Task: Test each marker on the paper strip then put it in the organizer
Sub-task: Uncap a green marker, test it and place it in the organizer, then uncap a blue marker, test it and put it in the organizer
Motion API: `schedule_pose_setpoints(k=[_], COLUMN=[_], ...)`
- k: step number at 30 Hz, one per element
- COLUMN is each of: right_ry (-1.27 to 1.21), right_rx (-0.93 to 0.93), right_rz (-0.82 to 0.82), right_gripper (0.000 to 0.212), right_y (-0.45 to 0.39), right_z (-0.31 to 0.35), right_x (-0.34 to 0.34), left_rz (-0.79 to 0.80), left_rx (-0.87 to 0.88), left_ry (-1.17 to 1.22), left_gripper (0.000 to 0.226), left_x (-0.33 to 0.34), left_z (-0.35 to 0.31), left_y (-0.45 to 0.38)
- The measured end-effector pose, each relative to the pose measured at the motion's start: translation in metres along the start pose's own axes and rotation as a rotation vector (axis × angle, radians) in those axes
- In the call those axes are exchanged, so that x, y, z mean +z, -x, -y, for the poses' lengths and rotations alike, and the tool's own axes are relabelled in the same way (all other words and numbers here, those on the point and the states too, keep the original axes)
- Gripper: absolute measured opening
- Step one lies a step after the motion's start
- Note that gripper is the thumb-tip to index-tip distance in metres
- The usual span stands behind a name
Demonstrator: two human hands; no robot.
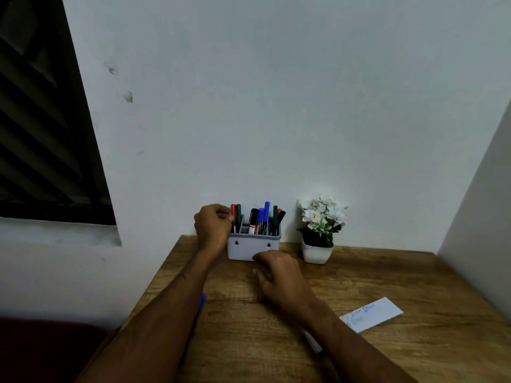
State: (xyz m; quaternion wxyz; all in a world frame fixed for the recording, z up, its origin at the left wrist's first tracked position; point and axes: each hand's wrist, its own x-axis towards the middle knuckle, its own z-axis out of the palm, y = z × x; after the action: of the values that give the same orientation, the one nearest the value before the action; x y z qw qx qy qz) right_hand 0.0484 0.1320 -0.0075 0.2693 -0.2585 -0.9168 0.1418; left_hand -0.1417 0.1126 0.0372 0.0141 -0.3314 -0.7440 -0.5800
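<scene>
I see the wooden table (387, 275) first, its far edge against the wall. The grey organizer (253, 248) sits at that far edge, left of middle, with a white flower pot (316, 254) just beside it on the right. The paper strip (372, 315) lies toward the table's right side, nearer me, with blue scribbles on it.

My left hand (211, 226) is up at the organizer's left end, fingers curled and pinching the red marker (233, 214), which stands in the leftmost compartment next to a green marker (239, 214). My right hand (279, 275) rests in front of the organizer, fingers loosely bent and holding nothing; whether the fingertips touch the front wall I cannot tell. Other markers fill the middle and right compartments. A blue marker (202, 299) peeks out from behind my left forearm near the table's left edge, and another pale marker (313, 341) lies under my right forearm.

The risk, I judge: the organizer looks light and top-heavy, so a sideways tug on the red marker could tip it or slide it. My forearms could also roll the loose markers off the edge.
</scene>
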Motion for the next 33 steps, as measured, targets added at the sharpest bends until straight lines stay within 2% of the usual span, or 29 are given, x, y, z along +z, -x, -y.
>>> schedule_pose_setpoints(k=[4, 6, 11, 13, 22, 28, 31, 33], right_ry=[-0.017, -0.025, -0.065, -0.076, -0.105, -0.143, -0.213, -0.281], right_rx=[-0.001, 0.003, 0.020, 0.017, 0.030, 0.070, 0.136, 0.195], right_rz=[-0.022, -0.036, -0.039, -0.037, -0.030, -0.027, -0.078, -0.106], right_gripper=[0.028, 0.028, 0.030, 0.032, 0.032, 0.032, 0.027, 0.017], right_y=[0.009, 0.015, 0.032, 0.039, 0.062, 0.068, 0.069, 0.069], right_z=[0.008, 0.012, 0.023, 0.027, 0.039, 0.037, 0.033, 0.031], right_x=[-0.003, -0.002, 0.002, 0.002, -0.005, -0.011, -0.014, -0.015], left_rz=[0.010, 0.079, 0.411, 0.483, 0.512, 0.496, 0.516, 0.542], left_rx=[0.023, 0.020, -0.078, -0.097, -0.072, -0.017, -0.062, -0.145], left_ry=[-0.025, -0.086, -0.535, -0.674, -0.878, -0.845, -0.630, -0.384], left_gripper=[0.013, 0.011, 0.022, 0.030, 0.038, 0.014, 0.010, 0.011], left_x=[-0.018, -0.032, -0.065, -0.073, -0.077, -0.069, -0.061, -0.057], left_z=[0.003, 0.006, 0.012, 0.013, 0.011, 0.004, -0.002, -0.012], left_y=[0.012, 0.020, 0.042, 0.053, 0.090, 0.102, 0.098, 0.099])
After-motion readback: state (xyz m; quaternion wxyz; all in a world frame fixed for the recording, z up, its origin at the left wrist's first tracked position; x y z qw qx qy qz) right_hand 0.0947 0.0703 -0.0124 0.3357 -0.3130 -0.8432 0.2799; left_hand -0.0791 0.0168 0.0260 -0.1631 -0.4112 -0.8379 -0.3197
